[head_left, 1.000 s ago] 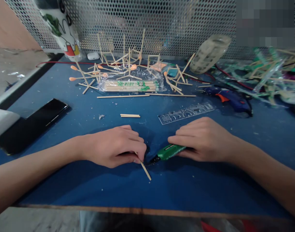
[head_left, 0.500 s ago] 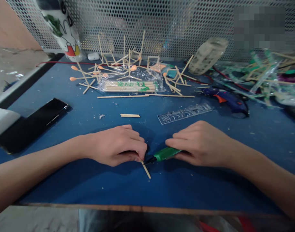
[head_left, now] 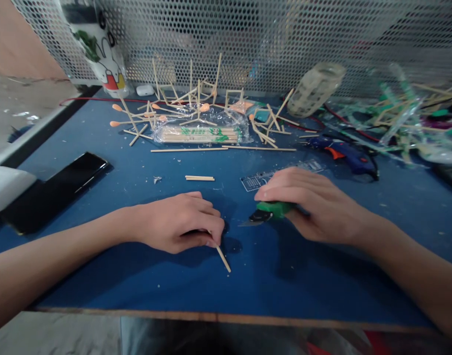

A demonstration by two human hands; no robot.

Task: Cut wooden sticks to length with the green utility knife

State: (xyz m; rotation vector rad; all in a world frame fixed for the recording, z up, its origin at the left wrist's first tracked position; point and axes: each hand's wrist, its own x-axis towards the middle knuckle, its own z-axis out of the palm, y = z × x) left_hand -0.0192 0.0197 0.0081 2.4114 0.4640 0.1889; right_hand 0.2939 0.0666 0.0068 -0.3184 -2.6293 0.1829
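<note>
Blue tabletop (head_left: 137, 286): black phone (head_left: 59, 191) at left, two short sticks (head_left: 199, 178) mid-surface, stick packet (head_left: 203, 134) behind, glue gun (head_left: 347, 157) right

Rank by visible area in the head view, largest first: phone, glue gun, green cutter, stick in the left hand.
Phone
Glue gun
Green cutter, partly covered by right hand
Stick, partly covered by left hand

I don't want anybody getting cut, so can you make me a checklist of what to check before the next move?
1. Stick held: ok, the left hand pinches it.
2. Knife held: ok, it's in the right hand.
3. Blade away from left hand: ok, there's a gap.
4. Blade sharp: cannot tell.
5. Ruler fully in sight: not ok, the right hand hides part.
6. Phone away from the knife: ok, it lies beyond the left arm.
</note>
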